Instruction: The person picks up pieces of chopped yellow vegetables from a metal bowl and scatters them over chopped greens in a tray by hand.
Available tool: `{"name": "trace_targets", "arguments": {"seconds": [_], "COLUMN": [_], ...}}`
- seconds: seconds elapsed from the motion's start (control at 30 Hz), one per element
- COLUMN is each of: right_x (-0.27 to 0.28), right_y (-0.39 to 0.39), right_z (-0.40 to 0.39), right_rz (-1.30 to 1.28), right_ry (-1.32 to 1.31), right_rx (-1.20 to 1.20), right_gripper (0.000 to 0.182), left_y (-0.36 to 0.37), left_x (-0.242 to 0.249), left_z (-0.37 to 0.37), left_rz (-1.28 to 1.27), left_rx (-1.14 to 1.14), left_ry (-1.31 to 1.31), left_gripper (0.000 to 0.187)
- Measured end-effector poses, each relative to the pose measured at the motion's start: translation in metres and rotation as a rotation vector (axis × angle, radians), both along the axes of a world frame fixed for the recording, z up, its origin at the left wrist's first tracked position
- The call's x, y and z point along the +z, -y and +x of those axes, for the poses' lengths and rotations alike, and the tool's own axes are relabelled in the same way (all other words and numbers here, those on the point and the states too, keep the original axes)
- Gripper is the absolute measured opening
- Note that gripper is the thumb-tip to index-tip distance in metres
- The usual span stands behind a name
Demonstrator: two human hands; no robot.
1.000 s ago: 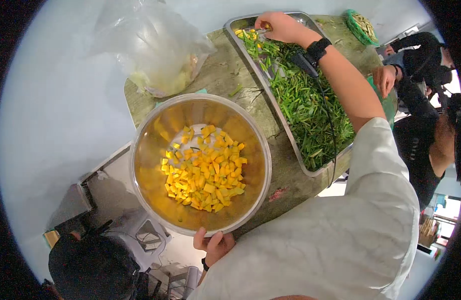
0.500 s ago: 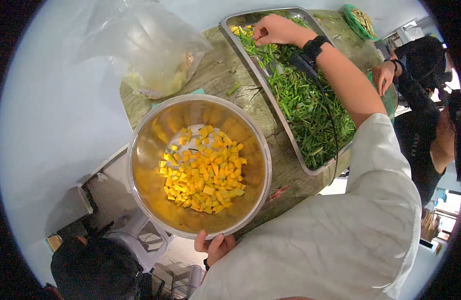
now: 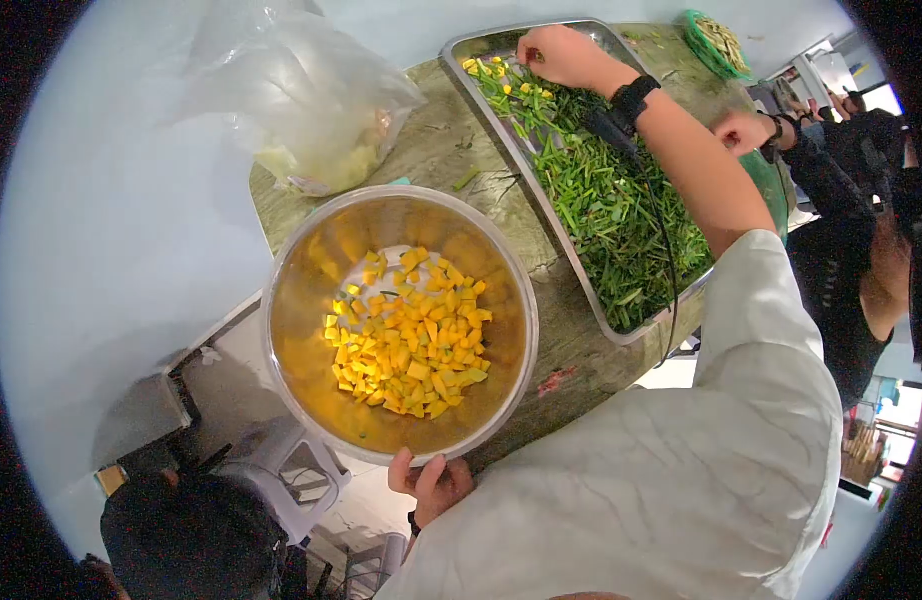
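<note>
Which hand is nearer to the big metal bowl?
Left. The left hand is at the near rim of the metal bowl, fingers against it; the right hand is well away, over the far end of the tray.

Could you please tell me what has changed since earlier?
Since the previous picture, the right hand shifted slightly up over the rectangular silver metal tray; a co-worker's hand moved leftward. The left hand stays at the rim of the round silver metal bowl.
</note>
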State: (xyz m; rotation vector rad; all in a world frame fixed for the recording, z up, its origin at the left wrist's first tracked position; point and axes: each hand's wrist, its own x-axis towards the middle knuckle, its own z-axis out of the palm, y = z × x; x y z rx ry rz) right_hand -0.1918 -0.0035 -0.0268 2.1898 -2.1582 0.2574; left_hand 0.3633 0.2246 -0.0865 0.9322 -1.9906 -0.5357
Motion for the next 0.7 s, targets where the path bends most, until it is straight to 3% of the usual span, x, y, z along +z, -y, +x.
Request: {"name": "trace_targets", "arguments": {"seconds": [0.17, 0.37, 0.53, 0.7], "right_x": [-0.008, -0.008, -0.016, -0.007], "right_y": [0.007, 0.007, 0.003, 0.003], "right_z": [0.022, 0.017, 0.013, 0.022], "right_rz": [0.076, 0.117, 0.071, 0.030], "right_ry": [-0.001, -0.031, 0.022, 0.086], "right_rx": [-0.037, 0.105, 0.139, 0.183], "right_gripper": [0.015, 0.015, 0.012, 0.013], "left_y": [0.002, -0.002, -0.004, -0.001], "left_x": [-0.006, 0.001, -0.022, -0.018], "left_z": [0.008, 0.003, 0.006, 0.005], "left_rz": [0.001, 0.028, 0.008, -0.022], "left_rx": [-0.042, -0.002, -0.020, -0.004], "left_ry": [0.050, 0.051, -0.068, -0.023], "left_gripper": [0.060, 0.060, 0.060, 0.056]}}
